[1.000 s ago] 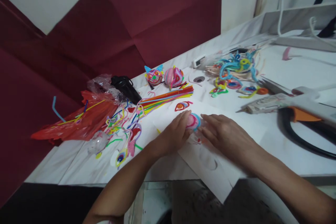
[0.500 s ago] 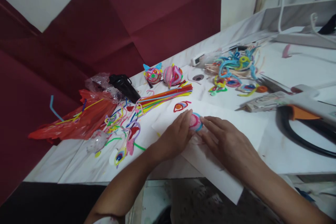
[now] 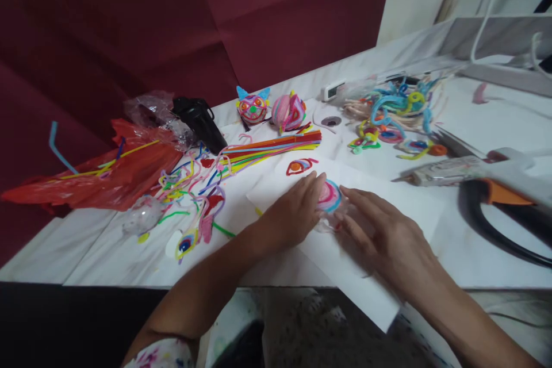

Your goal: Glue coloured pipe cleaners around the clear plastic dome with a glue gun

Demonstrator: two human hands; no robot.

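A clear ball partly covered with pink, red and blue coils (image 3: 330,196) rests on white paper (image 3: 371,296) near the table's front. My left hand (image 3: 297,210) holds its left side, fingers together. At its right side is my right hand (image 3: 379,230), fingers apart, the fingertips close to or touching the ball. Just behind my left hand lies a red eye-shaped piece with an orange centre (image 3: 295,167). A bundle of coloured fuzzy sticks (image 3: 276,146) lies farther back.
Two decorated balls (image 3: 252,108) stand at the back. Left are a red plastic bag (image 3: 129,175), a black glue gun (image 3: 200,123) and loose sticks. Coiled pieces (image 3: 388,112), a glue tube (image 3: 448,171) and large black-and-orange scissors (image 3: 478,213) lie right.
The view has shifted slightly. My right hand's fingers have opened away from the ball, and more of its clear lower part shows. My left hand stays on it.
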